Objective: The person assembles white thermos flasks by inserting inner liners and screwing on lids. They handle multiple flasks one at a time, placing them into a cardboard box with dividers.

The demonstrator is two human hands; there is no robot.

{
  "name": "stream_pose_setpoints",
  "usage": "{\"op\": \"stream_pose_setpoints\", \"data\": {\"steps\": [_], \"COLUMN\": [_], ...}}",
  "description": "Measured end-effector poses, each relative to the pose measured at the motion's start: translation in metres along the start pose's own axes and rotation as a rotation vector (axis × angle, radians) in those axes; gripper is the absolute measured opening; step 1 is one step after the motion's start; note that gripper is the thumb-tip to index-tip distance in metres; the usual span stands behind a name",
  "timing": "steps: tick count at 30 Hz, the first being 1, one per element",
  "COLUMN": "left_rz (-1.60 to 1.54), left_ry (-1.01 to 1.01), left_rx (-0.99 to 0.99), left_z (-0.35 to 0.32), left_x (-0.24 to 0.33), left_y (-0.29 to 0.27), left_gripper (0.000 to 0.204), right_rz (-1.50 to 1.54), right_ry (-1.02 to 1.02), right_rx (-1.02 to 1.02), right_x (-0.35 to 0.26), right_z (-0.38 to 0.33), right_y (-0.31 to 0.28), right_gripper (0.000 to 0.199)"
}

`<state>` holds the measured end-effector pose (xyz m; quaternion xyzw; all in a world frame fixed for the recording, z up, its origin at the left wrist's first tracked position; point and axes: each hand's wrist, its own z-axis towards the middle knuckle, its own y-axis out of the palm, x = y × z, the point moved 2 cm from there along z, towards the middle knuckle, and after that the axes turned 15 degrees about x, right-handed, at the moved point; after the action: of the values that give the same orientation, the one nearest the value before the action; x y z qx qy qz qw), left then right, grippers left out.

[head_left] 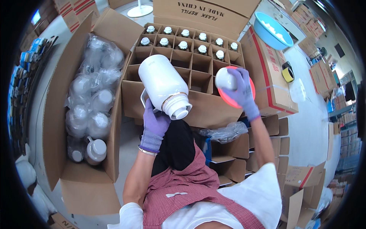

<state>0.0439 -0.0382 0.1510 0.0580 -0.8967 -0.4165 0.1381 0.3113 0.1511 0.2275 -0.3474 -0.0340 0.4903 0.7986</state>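
Note:
A white vacuum flask (162,78) with a gold-coloured ring round its neck lies tilted in my left hand (157,123), its mouth end toward me. The fingers are closed at its handle and neck, and a white stopper sits in the mouth. My right hand (243,89), in a purple glove like the left one, is wrapped round a smooth white rounded cap (225,79). That cap is over a red-orange bowl (228,100) at the carton's right edge. Beneath the flask stands a divided carton (171,105); its far rows hold several white-capped bottles (185,33).
On the left, an open carton (57,114) holds several plastic-wrapped white flasks (102,101). A sealed carton (267,76) stands right, with a blue basin (263,21) of white pieces above it and a yellow tape roll (288,74) beside it. Clear plastic wrap (225,132) lies near my knees.

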Motion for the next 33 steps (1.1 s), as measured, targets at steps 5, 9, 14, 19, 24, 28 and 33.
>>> {"op": "stream_pose_setpoints", "data": {"steps": [5,9,14,19,24,28,33], "left_rz": [0.14,0.314,0.283,0.153,0.203,0.318,0.948], "left_ry": [0.152,0.516,0.248,0.387,0.415,0.416,0.405], "left_rx": [-0.125,-0.132,-0.141,-0.19,-0.239,-0.091,0.033], "left_z": [-0.026,-0.041,-0.065,-0.062,-0.07,-0.077,-0.136], "left_x": [-0.035,-0.045,-0.014,-0.016,-0.021,-0.007,-0.012], "left_y": [0.023,0.013,0.012,0.0,-0.012,-0.044,-0.15], "left_gripper": [0.047,0.05,0.052,0.048,0.046,0.047,0.06], "right_rz": [0.136,1.144,1.545,1.304,1.033,0.763,0.752], "right_ry": [-0.266,1.076,1.542,1.139,1.049,0.927,0.745], "right_rx": [0.181,0.081,-0.061,0.199,0.186,-0.316,-0.064], "right_x": [-0.151,-0.162,-0.192,-0.214,-0.224,-0.171,-0.167], "right_z": [-0.039,-0.066,-0.088,-0.107,-0.126,-0.145,-0.122], "right_y": [0.004,0.039,0.046,0.037,0.026,0.023,0.023], "right_gripper": [0.069,0.076,0.085,0.076,0.074,0.052,0.04]}}
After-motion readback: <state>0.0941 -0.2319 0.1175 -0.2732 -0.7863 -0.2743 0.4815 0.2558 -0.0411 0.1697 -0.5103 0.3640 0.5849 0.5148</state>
